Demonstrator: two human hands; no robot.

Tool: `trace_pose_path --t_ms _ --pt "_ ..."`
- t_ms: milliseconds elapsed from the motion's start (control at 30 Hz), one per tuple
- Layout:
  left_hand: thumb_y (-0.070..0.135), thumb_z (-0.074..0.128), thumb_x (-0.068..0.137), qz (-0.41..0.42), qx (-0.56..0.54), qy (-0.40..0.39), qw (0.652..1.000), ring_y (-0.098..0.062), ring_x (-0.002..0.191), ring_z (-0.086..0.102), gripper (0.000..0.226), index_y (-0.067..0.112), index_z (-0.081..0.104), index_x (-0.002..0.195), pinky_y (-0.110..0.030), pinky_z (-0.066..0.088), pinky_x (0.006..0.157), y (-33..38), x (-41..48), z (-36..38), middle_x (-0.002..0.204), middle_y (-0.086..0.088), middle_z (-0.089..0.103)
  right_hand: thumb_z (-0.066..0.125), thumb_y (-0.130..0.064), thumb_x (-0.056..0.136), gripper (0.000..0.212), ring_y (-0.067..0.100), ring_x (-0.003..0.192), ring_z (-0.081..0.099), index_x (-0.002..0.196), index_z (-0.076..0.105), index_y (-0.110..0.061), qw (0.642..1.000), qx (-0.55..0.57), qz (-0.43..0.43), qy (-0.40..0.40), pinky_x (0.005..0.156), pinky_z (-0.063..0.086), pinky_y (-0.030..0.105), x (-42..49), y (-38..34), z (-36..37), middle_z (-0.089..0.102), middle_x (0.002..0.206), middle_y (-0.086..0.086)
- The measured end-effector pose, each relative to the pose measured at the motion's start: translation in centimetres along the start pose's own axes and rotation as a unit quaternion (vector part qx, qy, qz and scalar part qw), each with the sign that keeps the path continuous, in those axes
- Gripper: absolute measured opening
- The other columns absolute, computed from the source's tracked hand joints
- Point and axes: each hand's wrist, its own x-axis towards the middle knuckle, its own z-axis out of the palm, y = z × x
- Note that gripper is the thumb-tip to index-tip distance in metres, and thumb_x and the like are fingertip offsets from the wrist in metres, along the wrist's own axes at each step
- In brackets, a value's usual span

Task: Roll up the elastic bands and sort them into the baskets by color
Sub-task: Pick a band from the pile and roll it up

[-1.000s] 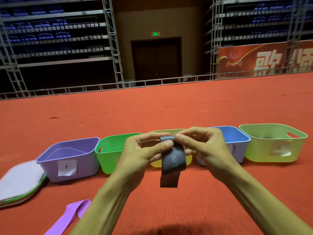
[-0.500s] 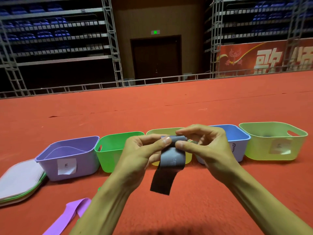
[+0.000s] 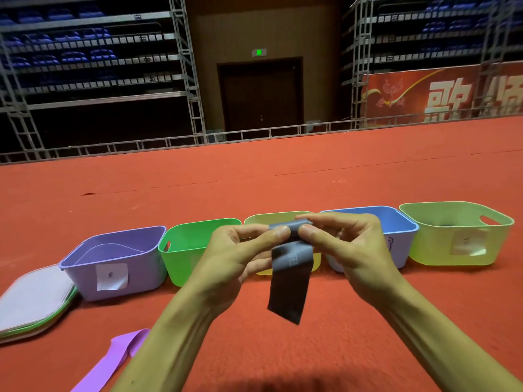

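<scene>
— Red carpet covers the floor of a dim hall, with metal racks along the back wall. What sits on it?

— Five baskets in a row. The yellow basket is the middle one. Just left of it stands a green basket, then a purple basket. Just right of it stands a blue basket, then a pale green basket.

— Where is the band?

— A grey band is held in the air in front of the yellow basket, nearer the viewer, between the person's two hands. Its top end is wound into a small roll. The loose end hangs down at a slight tilt, off the carpet.

— And the hands?

— The left hand pinches the roll from the left, thumb on the near side and fingers behind. The right hand pinches it from the right in the same way. The two thumb tips sit side by side on the roll.

— Anything else?

— A purple band lies flat on the carpet, well left of the yellow basket and nearer the viewer. A stack of flat lids lies farther left, beside the purple basket.
</scene>
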Motion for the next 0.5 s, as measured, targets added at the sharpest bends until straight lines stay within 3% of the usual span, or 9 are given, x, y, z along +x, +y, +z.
trace_pose_path --t_ms 133,267,367,500 --pt "0.017 0.08 0.078 0.015 -0.013 0.024 1.0 -0.024 0.096 0.073 0.039 -0.008 0.073 0.108 -0.028 0.059 0.078 0.0 0.0 0.2 0.109 -0.025 0.074 0.078 -0.002 0.081 0.028 0.02 0.09 0.074 0.109 0.077 -0.001 1.0 0.003 0.025 -0.012 0.076 0.056 0.023 -0.1 0.6 -0.5 0.078 0.098 0.008" --pt "0.008 0.086 0.072 0.04 0.008 0.033 0.999 -0.026 0.096 0.075 0.037 -0.002 0.075 0.106 -0.034 0.061 0.087 -0.4 -0.1 0.1 0.105 -0.02 0.077 0.081 -0.021 0.081 0.026 0.034 0.098 0.074 0.104 0.079 -0.009 0.994 0.02 0.104 -0.04 0.078 0.061 0.043 0.2 0.7 -0.6 0.075 0.106 0.017" --pt "0.005 0.086 0.07 0.046 0.027 0.037 0.998 -0.024 0.094 0.075 0.037 0.0 0.075 0.105 -0.03 0.06 0.08 -0.4 -0.3 0.3 0.102 -0.017 0.078 0.083 -0.033 0.083 0.024 0.021 0.079 0.071 0.085 0.08 -0.009 0.994 -0.024 0.103 -0.017 0.067 0.058 0.037 0.3 0.7 0.1 0.075 0.084 0.01" --pt "0.008 0.084 0.074 0.023 0.016 0.013 1.0 -0.024 0.093 0.075 0.036 -0.002 0.073 0.108 -0.028 0.059 0.075 -0.4 -0.5 0.4 0.102 -0.018 0.077 0.073 -0.018 0.084 0.019 0.016 0.077 0.072 0.089 0.08 -0.001 0.998 -0.027 0.054 -0.007 0.066 0.057 0.029 0.0 0.5 0.4 0.078 0.083 0.011"
